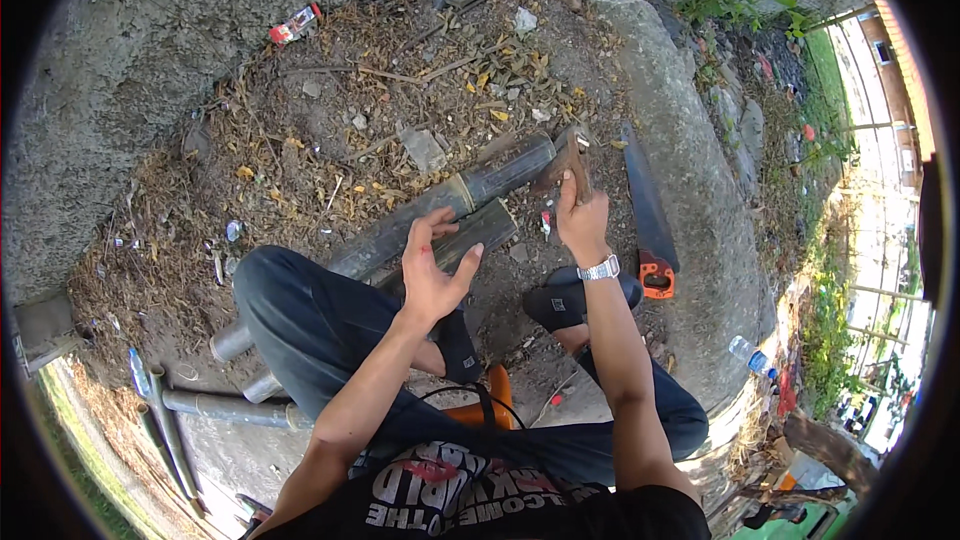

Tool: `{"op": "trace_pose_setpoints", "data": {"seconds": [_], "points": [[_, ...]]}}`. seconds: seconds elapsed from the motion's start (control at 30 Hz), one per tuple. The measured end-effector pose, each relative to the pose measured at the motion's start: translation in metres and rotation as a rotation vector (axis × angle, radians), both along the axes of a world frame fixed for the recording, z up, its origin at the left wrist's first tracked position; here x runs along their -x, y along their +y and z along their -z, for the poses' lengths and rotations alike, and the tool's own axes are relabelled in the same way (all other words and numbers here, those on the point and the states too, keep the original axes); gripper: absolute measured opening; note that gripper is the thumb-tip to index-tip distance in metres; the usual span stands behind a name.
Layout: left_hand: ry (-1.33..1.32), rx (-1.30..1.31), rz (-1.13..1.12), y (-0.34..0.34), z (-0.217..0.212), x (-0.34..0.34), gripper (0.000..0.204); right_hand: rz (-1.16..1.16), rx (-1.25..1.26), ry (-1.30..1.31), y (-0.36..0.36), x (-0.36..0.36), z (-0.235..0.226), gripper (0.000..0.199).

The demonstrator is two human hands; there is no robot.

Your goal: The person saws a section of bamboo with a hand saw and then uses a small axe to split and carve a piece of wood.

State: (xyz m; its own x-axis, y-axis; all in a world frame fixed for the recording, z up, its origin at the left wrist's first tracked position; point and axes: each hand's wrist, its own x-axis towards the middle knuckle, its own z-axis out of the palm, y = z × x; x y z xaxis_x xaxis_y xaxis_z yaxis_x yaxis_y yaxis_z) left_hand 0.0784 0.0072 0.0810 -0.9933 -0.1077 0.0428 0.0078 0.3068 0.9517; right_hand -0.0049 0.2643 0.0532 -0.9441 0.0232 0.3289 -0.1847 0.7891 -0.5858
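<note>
Two dark bamboo poles lie diagonally on the dirt before me; the longer pole [400, 227] has a pale joint ring, and the shorter pole [490, 227] ends nearer to me. My left hand [432, 270] hovers at the shorter pole with thumb and fingers spread, holding nothing; whether it touches the bamboo I cannot tell. In my right hand [583, 225], closed and wearing a wristwatch, is a brown blade-like tool [572, 162] beside the longer pole's far end. My fingers hide part of it, so its exact kind is unclear.
A handsaw [650, 202] with an orange handle lies right of my right hand, against a rock ledge [700, 190]. My bent legs flank the poles, over an orange seat [480, 410]. Dry leaves and stones litter the ground. More poles [225, 408] lie lower left; a plastic bottle [752, 355] rests right.
</note>
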Motion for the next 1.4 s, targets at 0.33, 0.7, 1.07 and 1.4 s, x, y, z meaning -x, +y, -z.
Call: {"op": "trace_pose_setpoints", "data": {"seconds": [0.33,0.7,1.07,1.4], "points": [[0.438,0.036,0.326,0.039,-0.035,0.015,0.053,-0.249,0.522,-0.141,-0.015,-0.116,-0.143,0.03],[0.236,-0.061,0.483,0.051,-0.099,-0.097,0.032,-0.182,0.67,-0.27,-0.031,-0.244,-0.221,0.028],[0.19,-0.11,0.7,0.027,-0.101,-0.144,0.046,-0.287,0.748,-0.231,-0.038,-0.326,-0.233,0.04],[-0.569,-0.797,0.533,0.059,-0.038,-0.221,0.065,-0.031,1.047,-0.151,-0.085,-0.359,-0.11,0.056]]}}
